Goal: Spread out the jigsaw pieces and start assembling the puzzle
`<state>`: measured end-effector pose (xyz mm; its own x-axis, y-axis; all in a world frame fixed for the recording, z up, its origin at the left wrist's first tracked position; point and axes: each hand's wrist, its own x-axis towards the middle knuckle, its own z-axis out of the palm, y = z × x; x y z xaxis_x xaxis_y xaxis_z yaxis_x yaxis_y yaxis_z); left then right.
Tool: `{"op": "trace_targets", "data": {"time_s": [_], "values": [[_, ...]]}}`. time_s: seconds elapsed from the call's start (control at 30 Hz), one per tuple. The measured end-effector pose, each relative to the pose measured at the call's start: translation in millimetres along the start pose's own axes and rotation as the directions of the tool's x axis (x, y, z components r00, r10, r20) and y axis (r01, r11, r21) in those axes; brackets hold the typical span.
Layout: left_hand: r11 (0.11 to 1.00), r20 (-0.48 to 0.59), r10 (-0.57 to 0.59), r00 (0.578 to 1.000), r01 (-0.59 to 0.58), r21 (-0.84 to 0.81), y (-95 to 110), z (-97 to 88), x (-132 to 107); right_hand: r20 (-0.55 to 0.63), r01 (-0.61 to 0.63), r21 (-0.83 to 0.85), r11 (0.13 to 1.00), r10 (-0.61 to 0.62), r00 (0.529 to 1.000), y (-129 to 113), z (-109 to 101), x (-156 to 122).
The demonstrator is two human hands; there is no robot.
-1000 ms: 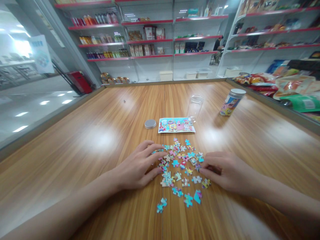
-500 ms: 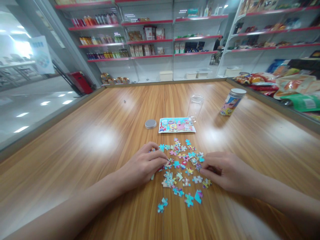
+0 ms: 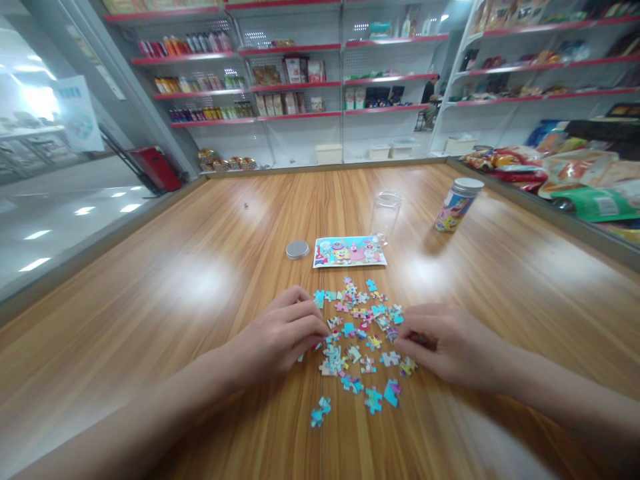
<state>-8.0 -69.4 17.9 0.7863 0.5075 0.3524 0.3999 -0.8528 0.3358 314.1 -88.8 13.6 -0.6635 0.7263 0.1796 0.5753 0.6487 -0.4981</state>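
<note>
Small jigsaw puzzle pieces (image 3: 349, 329) lie scattered and partly overlapping on the wooden table between my hands. My left hand (image 3: 287, 328) rests at the left side of the pile, fingers bent and a little apart, fingertips down among the pieces; some pieces under it are hidden. At the right side, my right hand (image 3: 443, 340) has its thumb and index finger drawn together at a purplish puzzle piece (image 3: 393, 334). Just beyond the pile is a flat rectangular cartoon picture sheet (image 3: 350, 253). One two-piece cluster (image 3: 321, 412) lies nearest me.
A round metal lid (image 3: 297, 250) lies left of the sheet. Behind it stands a clear jar (image 3: 386, 215), and farther right a cartoon-printed canister (image 3: 459, 205) with a silver lid. Snack bags (image 3: 520, 167) lie past the right table edge. Stocked shelves (image 3: 295, 83) line the back; a person sits far off.
The view has shifted slightly, moving the scene a little left. My left fingers have drawn back slightly, showing more pieces by their tips. My right hand stays at the pile's right edge.
</note>
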Motion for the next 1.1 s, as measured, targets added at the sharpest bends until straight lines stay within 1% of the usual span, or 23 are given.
{"op": "trace_targets", "data": {"time_s": [0.07, 0.17, 0.2, 0.27, 0.4, 0.47, 0.57, 0.7, 0.93, 1.03, 1.1], "values": [[0.999, 0.049, 0.025, 0.998, -0.024, -0.033, 3, -9.7, -1, -0.002, 0.005, 0.006, 1.000, -0.005, 1.000, 0, -1, 0], [0.996, 0.186, 0.047, 0.981, -0.032, -0.078, 6, -22.7, -1, -0.005, 0.013, 0.004, 1.000, -0.013, 1.000, 0, -1, -1], [0.996, 0.222, 0.052, 0.974, -0.034, -0.087, 7, -25.1, -2, -0.005, 0.013, 0.003, 1.000, -0.013, 1.000, 0, 0, -1], [0.995, 0.248, 0.058, 0.967, -0.036, -0.093, 8, -25.3, -2, -0.004, 0.010, 0.000, 1.000, -0.010, 1.000, 0, 0, -2], [0.998, 0.221, 0.039, 0.975, -0.030, -0.048, 10, -11.9, -1, 0.004, -0.004, -0.019, 1.000, 0.004, 1.000, 1, 1, -2], [1.000, 0.210, 0.007, 0.978, -0.003, -0.017, 12, -4.5, -1, 0.008, -0.009, -0.023, 1.000, 0.009, 1.000, 1, 1, -2], [1.000, 0.206, -0.023, 0.978, 0.026, -0.010, 13, 0.8, -1, 0.009, -0.009, -0.020, 1.000, 0.009, 1.000, 1, 1, -2], [1.000, 0.194, -0.010, 0.981, 0.014, -0.023, 13, -0.2, -1, 0.007, -0.005, -0.011, 1.000, 0.005, 1.000, 0, 1, -1], [0.993, 0.135, 0.110, 0.985, -0.114, 0.018, 11, 0.1, -2, 0.022, -0.019, -0.024, 1.000, 0.020, 1.000, 2, 2, -3], [0.992, 0.132, 0.115, 0.984, -0.120, 0.030, 12, -1.8, -3, 0.027, -0.015, -0.011, 1.000, 0.016, 1.000, 2, 2, -3], [0.994, 0.146, 0.107, 0.983, -0.110, 0.010, 13, -5.9, -3, 0.023, -0.009, -0.010, 1.000, 0.009, 1.000, 2, 1, -3]]}}
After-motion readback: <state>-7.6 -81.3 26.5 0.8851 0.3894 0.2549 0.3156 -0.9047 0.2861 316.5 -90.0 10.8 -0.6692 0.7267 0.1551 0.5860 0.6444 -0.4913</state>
